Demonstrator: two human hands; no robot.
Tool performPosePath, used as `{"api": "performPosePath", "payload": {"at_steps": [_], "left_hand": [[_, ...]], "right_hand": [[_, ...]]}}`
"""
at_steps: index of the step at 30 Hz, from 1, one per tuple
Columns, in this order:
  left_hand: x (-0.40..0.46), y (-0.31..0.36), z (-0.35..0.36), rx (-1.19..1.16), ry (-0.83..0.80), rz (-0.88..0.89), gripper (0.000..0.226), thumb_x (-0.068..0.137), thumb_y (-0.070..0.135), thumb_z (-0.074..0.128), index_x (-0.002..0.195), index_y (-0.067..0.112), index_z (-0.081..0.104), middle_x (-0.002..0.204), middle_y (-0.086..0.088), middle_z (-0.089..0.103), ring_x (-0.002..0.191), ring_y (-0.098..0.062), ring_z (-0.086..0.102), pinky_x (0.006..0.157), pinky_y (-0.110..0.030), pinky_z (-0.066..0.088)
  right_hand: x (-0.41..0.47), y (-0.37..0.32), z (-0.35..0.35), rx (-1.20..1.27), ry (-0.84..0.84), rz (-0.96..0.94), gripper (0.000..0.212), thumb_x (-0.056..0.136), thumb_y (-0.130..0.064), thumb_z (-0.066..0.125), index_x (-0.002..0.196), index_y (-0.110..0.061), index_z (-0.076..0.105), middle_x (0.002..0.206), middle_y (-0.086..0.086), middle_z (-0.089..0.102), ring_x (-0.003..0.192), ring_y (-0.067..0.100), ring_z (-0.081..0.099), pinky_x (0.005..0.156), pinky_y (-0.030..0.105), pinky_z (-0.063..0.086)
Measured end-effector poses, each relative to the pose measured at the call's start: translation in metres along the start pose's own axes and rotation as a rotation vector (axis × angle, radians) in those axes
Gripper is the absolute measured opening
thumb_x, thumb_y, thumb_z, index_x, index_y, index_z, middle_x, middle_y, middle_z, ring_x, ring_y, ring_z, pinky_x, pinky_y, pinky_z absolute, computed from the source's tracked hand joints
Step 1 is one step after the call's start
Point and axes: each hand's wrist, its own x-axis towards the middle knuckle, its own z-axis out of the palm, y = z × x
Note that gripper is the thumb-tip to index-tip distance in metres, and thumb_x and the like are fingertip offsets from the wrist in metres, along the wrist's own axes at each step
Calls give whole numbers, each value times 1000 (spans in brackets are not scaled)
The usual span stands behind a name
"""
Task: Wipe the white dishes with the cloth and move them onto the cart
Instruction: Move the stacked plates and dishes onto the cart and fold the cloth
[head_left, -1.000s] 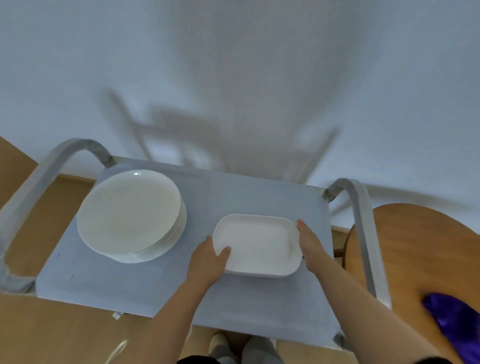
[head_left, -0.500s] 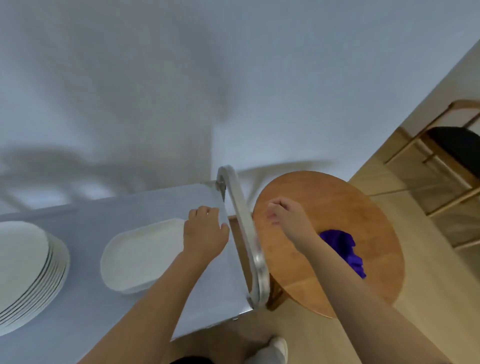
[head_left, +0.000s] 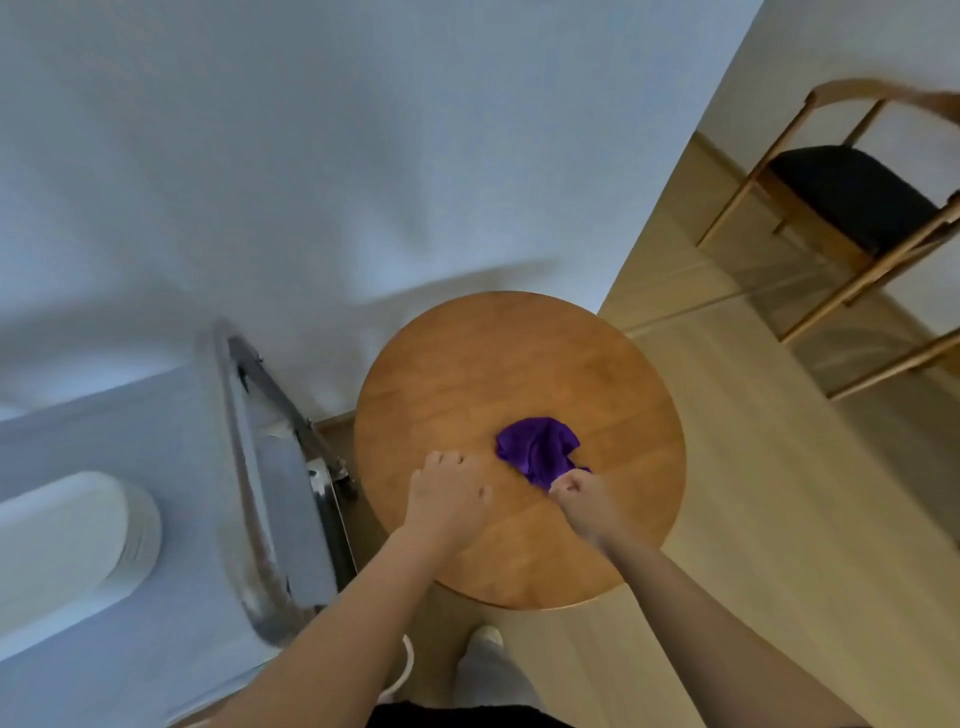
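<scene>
Looking down past a dark waistband and a pale shoe (head_left: 485, 636) at the round wooden table (head_left: 457, 364), which works as the landmark for everything here. Over the near half of the table: left hand (head_left: 449, 499) hovering with fingers loosely curled, gripping nothing, can't tell if touching the wood. Just to its right, right hand (head_left: 576, 493) clenched on the near corner of the purple cloth (head_left: 535, 447), rest of the cloth bunched up on the tabletop slightly right of centre. Soft, floppy, super light by the look of it, so probably no care needed; grabbing a fistful from the middle of the bunch would likely beat a corner pinch, otherwise gonna dangle and drag. Left of the table, nearly touching its edge: the cart (head_left: 104, 415) with its metal handle rail (head_left: 244, 467), blurry from motion. Further left on the cart top, a white dish (head_left: 62, 535), already parked there. Guessing ceramic, so stiff, a bit heavy, slippery and chippy; best held by opposite rims with both hands. No dishes showing on the table itself. Beyond the table: plain wall (head_left: 311, 156). Far right of the table: wooden chair (head_left: 852, 197) with a dark seat on the light wood floor (head_left: 753, 467).
</scene>
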Motion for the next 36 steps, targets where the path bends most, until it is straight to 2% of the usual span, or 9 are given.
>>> {"api": "performPosePath", "payload": {"at_steps": [4,9,14,18,22,28,30,32,36], "left_hand": [[19,7,29,9,-124,-43,33,97,32,37,122,16,51,122,-5,53,115,-24,44,93,-37,39],[46,-4,68,-51,-210,-117,38,96,32,40,129,17,50,127,-4,53,119,-23,46,97,-39,39],[58,-22,91,-178,-251,-215,36,95,32,44,127,16,53,125,-6,55,116,-23,49,97,-39,41],[67,-33,107,-308,-264,-309,40,94,31,48,131,15,52,128,-7,55,119,-23,49,99,-41,42],[74,-41,117,-413,-235,-376,40,92,28,53,129,12,53,126,-10,57,116,-26,52,97,-36,43],[80,-46,122,-747,-167,-620,44,91,22,57,132,13,44,105,2,59,84,-9,53,63,-22,39],[81,-49,118,-1001,-198,-828,50,92,27,57,137,14,39,100,4,55,87,-12,54,67,-28,44],[79,-51,113,-1216,-266,-985,57,92,37,57,140,15,36,118,-3,54,103,-20,53,70,-34,46],[72,-49,98,-1431,-292,-1030,72,84,54,60,140,16,36,137,-7,47,119,-25,49,85,-42,44]], "right_hand": [[30,24,8,-47,-64,33,10,88,-5,54,90,3,59,93,17,59,94,29,55,85,37,43],[75,47,27,-215,84,-16,55,87,-26,62,137,-14,44,138,12,40,125,30,36,102,35,30],[115,48,40,-329,14,-25,84,87,-38,62,152,-26,9,160,3,5,145,27,8,112,46,19],[137,38,60,-283,-38,-9,86,87,-36,62,152,-26,7,157,-2,20,141,23,26,110,55,23],[138,29,79,-363,-87,-166,69,90,-14,58,149,-22,24,151,0,34,133,22,40,106,46,33],[116,21,116,-362,-170,-250,63,88,3,47,145,-18,33,146,7,40,127,27,45,104,44,37],[110,20,118,-289,-166,-230,56,88,5,44,141,-14,40,141,8,45,125,25,46,104,35,37],[104,14,113,-152,-164,-179,47,89,7,42,133,-10,49,134,7,52,123,20,48,98,23,35],[76,-16,88,162,-269,-101,38,90,7,44,114,-20,58,116,-1,60,113,16,55,95,26,45]]}}
